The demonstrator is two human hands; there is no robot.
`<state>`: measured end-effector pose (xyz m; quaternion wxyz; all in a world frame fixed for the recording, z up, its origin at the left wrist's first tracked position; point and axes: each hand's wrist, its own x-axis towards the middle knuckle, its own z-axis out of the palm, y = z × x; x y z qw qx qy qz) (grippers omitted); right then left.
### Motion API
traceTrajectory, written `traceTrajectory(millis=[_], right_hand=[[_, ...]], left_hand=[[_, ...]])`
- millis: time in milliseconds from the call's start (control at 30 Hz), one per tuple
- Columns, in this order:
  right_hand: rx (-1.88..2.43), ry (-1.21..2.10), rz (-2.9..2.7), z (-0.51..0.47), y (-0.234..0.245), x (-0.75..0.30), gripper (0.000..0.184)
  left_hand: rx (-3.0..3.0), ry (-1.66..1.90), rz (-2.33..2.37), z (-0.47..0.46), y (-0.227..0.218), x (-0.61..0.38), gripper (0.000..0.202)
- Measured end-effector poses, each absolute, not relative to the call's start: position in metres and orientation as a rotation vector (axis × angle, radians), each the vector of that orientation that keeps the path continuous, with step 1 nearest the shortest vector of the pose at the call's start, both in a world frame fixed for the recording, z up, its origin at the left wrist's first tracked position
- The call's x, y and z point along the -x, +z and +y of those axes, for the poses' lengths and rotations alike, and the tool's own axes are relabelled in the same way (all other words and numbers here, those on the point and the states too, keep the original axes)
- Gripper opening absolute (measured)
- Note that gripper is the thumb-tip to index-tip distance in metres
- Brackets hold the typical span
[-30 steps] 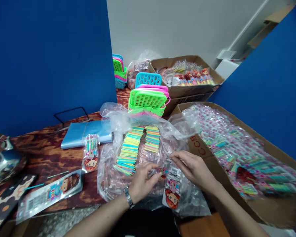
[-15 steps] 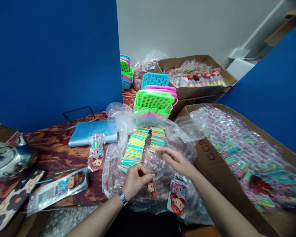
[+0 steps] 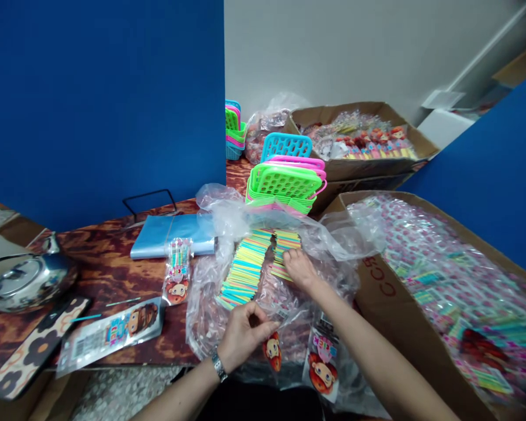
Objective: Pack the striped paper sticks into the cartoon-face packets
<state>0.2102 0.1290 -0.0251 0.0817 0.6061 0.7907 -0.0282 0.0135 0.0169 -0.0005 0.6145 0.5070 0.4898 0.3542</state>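
My left hand (image 3: pixel 245 334), with a metal watch at the wrist, pinches the edge of a clear printed packet (image 3: pixel 272 349) that shows a red-haired cartoon figure. My right hand (image 3: pixel 301 269) reaches onto the smaller right pile of thin coloured sticks (image 3: pixel 288 241), fingers curled down on them; the fingertips are partly hidden. A larger pile of yellow, blue and green sticks (image 3: pixel 245 263) lies to its left. Both piles rest on a crumpled clear plastic bag (image 3: pixel 204 304). Another printed packet (image 3: pixel 322 365) lies on the plastic below my right forearm.
Left on the table are a filled packet (image 3: pixel 177 272), a flat printed packet (image 3: pixel 114 333), blue plastic sleeves (image 3: pixel 158 237), a flowered phone case (image 3: pixel 37 348) and a metal kettle (image 3: pixel 35 280). Stacked baskets (image 3: pixel 287 181) stand behind. An open carton (image 3: pixel 383 286) of filled packets stands right.
My right hand has moved from above the gap between the piles down onto the right pile, its fingers curling. My left hand keeps its pinch on the packet. The view has shifted slightly.
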Motion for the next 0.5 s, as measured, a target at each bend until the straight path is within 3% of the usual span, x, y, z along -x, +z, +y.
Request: traceTrajectory(millis=[300, 500], right_hand=[[-1.895, -0.274, 2.425, 0.141, -0.03, -0.216, 0.026], [-1.99, -0.614, 2.556, 0.126, -0.004, -0.22, 0.017]], left_hand=[[-1.185, 0.84, 1.14, 0.015, 0.0, -0.012, 0.023], [-1.246, 0.837, 1.192, 0.018, 0.005, -0.011, 0.023]])
